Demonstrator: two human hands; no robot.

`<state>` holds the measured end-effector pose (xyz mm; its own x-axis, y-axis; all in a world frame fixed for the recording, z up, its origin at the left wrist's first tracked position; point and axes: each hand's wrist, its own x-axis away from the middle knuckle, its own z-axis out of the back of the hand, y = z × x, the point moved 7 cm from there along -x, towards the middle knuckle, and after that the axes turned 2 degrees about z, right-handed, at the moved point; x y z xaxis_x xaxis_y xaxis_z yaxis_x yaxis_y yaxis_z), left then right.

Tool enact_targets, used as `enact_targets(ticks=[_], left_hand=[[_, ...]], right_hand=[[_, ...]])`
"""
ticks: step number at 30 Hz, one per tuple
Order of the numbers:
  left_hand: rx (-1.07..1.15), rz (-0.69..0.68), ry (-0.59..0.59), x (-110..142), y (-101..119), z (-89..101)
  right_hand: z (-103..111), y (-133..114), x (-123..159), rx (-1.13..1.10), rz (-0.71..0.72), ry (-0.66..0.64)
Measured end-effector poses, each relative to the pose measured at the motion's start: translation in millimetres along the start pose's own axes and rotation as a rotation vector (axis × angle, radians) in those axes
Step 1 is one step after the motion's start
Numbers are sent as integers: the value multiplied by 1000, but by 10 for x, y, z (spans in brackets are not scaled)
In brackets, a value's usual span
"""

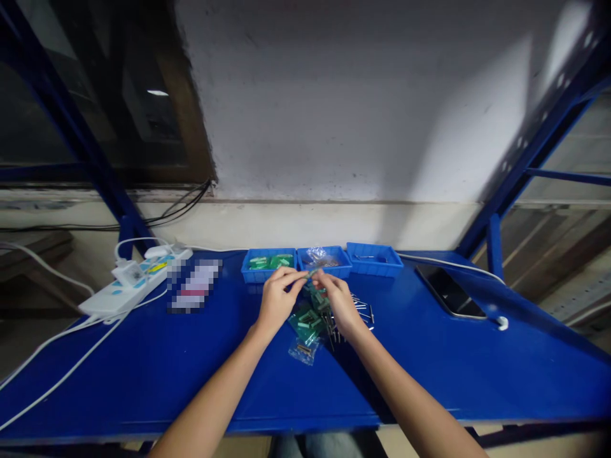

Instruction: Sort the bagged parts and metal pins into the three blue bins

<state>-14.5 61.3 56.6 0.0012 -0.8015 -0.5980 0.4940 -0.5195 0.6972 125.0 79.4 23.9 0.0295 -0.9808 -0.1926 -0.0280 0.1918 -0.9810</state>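
Right now, a small green piece [313, 273] is pinched by the left hand [279, 294] and the right hand [340, 301] (its detail is blurred). From it, green packets [306, 323] lie at six o'clock, metal rods [372, 313] at four, the middle blue bin [342, 270] at twelve, a smartphone [450, 291] at three and a white power strip [147, 280] at nine.

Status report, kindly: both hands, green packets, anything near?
Left hand and right hand pinching small green piece. Green packets and metal pieces lie close by. Blue bins just beyond.
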Motion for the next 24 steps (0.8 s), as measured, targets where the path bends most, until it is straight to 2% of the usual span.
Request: enact_targets(ticks=[3,6,8,11,15,17,20,22,24], left_hand=[[-138,-178,-72,58,165,-78],[-149,-176,-128,98,188,-170],[-88,-72,-143,98,123,-208],[130,204,-143,86,-73,-235],[511,611,-148,131,-341,-285],[631,715,-142,152,-400,-297],[644,687,-120,130,-405,-267],[549,574,-90,89,-364,-209],[377,399,-43,42,-271,-124]], right_hand=[[13,97,-23,-146,-104,12],[73,81,-44,-99,-30,70],[115,0,-37,3,87,114],[122,-148,10,163,264,141],[7,-268,90,333,437,51],[-52,-293,130,403,506,15],[-88,-298,165,467,547,24],[-62,-291,162,489,520,76],[0,-263,130,463,433,135]])
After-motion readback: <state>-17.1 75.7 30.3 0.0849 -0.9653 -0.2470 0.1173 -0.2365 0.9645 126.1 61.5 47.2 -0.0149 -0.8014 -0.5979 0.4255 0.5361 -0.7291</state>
